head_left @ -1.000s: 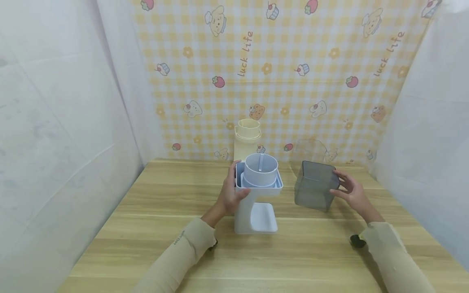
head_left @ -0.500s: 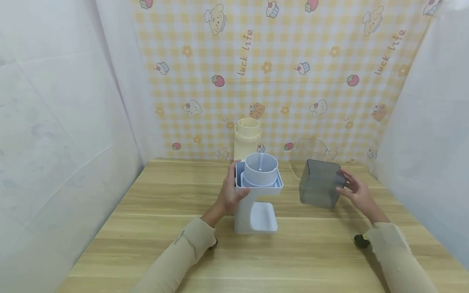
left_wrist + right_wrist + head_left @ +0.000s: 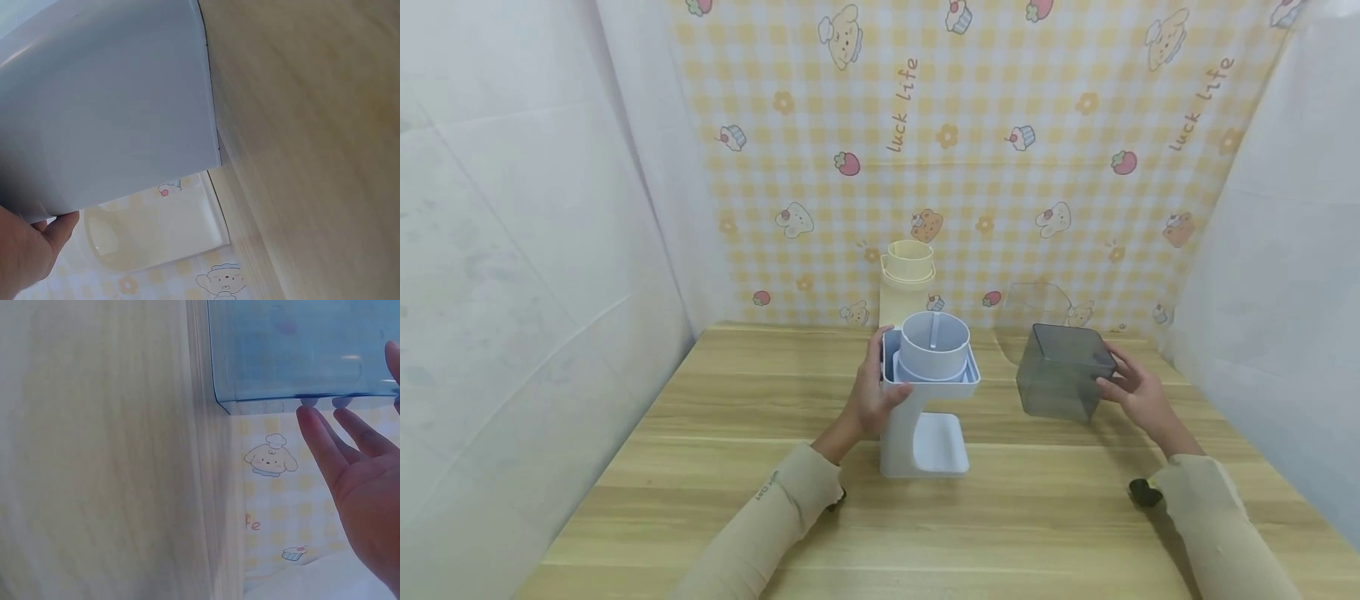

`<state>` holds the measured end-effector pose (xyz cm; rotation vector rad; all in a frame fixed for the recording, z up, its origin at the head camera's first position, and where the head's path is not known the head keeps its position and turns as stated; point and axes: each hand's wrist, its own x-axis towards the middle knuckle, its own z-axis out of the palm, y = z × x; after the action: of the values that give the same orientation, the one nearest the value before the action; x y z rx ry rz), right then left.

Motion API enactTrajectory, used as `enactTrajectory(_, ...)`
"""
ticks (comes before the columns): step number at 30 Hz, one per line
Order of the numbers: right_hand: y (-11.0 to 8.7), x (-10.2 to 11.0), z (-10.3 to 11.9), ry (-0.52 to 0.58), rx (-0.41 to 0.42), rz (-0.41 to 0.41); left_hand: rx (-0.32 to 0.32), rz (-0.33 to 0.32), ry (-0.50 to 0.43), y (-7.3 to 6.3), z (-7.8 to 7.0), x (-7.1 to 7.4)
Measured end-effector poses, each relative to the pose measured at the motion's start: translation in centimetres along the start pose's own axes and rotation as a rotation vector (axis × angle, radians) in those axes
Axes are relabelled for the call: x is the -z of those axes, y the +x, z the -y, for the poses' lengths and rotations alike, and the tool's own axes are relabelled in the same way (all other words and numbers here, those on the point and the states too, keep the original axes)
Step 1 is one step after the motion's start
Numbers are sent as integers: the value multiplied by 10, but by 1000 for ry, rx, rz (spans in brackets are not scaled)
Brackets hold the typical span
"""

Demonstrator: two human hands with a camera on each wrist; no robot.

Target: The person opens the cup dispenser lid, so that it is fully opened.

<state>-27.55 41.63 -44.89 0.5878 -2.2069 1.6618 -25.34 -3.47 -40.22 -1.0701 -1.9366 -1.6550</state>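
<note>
My left hand (image 3: 872, 400) grips the upper left side of a pale blue dispenser base (image 3: 897, 442), thumb at the front of its rim and fingers behind. A round collar (image 3: 934, 350) rises inside that square rim, and a shallow tray (image 3: 942, 443) juts out at the foot. In the left wrist view the base's smooth side panel (image 3: 119, 112) fills much of the picture. To the right, my right hand (image 3: 1138, 398) holds a translucent grey box (image 3: 1056, 383) at its right side, thumb in front and fingers farther back. The right wrist view shows fingertips (image 3: 307, 419) touching the box's edge.
Behind the base stands a similar cream dispenser base (image 3: 898, 304). A clear container (image 3: 1036, 302) is at the back, partly hidden by the grey box. The wooden table (image 3: 760, 400) meets a checked curtain (image 3: 790, 183) behind and pale sheets at both sides.
My right hand and the grey box have shifted right and slightly back, and the box has turned a little. The left hand and the pale blue base have stayed in place.
</note>
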Motion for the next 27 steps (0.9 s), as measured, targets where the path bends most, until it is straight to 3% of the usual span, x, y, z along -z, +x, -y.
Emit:
enactTrajectory(3,1,0,-2,67,9,-20,0,-8,4,-1,9,-1)
enactTrajectory(6,2,0,-4,38,8,-36,-3,-18,7,-2,28,-3)
enactTrajectory(9,2,2,-4,-10,-6,-60,-6,-19,3,-2,35,-4)
enactTrajectory(13,3,4,-5,-34,-27,-87,-8,-17,5,-2,33,-5)
enactTrajectory(20,4,7,-10,-15,-36,-101,-10,-13,5,0,9,-2)
enactTrajectory(22,4,8,-12,-10,-36,-103,-11,-14,5,0,10,-3)
enactTrajectory(27,3,8,-10,-7,-41,-109,-13,-26,9,-2,30,-6)
